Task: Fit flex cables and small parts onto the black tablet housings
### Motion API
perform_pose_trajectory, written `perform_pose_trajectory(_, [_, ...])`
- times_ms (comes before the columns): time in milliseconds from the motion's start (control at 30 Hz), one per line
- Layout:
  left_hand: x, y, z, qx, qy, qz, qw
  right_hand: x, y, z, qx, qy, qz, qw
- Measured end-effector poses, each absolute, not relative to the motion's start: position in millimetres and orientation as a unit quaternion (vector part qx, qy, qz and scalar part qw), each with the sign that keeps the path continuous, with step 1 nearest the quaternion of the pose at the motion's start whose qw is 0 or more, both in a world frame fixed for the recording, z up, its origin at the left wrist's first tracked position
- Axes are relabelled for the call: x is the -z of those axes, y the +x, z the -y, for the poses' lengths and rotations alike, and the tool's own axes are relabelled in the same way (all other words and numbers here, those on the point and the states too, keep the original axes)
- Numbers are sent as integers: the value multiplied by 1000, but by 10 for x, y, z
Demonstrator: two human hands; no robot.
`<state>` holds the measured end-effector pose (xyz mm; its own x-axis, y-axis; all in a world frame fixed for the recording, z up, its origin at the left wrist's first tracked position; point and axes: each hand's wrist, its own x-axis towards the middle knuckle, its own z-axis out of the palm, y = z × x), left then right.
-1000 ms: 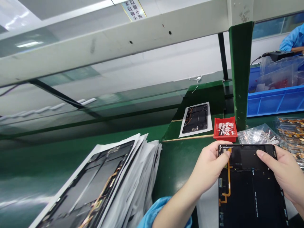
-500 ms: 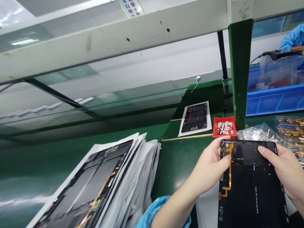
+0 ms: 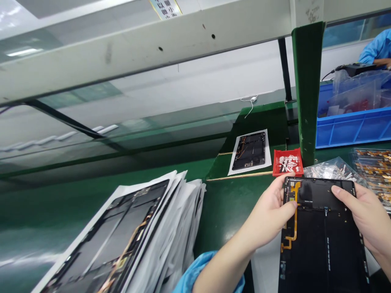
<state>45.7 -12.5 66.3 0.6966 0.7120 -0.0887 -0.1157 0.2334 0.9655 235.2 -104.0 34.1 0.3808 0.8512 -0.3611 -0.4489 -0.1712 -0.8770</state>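
Observation:
A black tablet housing with its inside facing up is held at the lower right. An orange flex cable runs down its left side. My left hand grips the upper left edge, thumb on the flex cable. Along the upper right edge my right hand is closed on the same housing, thumb lying on the dark panel inside. Below the housing, a white sheet lies on the green bench. The housing's lower end is cut off by the frame.
At left stands a stack of similar housings layered with white sheets. Another housing lies farther back on a sheet. Beyond my hands are a red tray of small white pieces, a clear bag, flex-cable trays and a blue bin. A co-worker's blue sleeve shows behind.
The whole view has shifted slightly, with things sitting a little farther left and up. Both hands keep the same hold on the tablet housing.

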Motion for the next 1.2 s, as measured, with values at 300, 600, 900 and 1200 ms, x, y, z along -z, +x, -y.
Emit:
perform_pose_trajectory(300, [-626,494,134,-288,567,-271,723,-333,2339,1026,-511,-561,176,627])
perform_pose_trajectory(600, [-564,518,140,-309,554,-289,717,-319,2331,1029,-505,-569,181,624])
perform_pose_trajectory(900, [-554,527,150,-319,573,-302,692,-313,2315,1036,-499,-571,183,625])
perform_pose_trajectory(1200, [-394,457,162,-322,643,-412,560,-265,2338,1068,-467,-610,226,598])
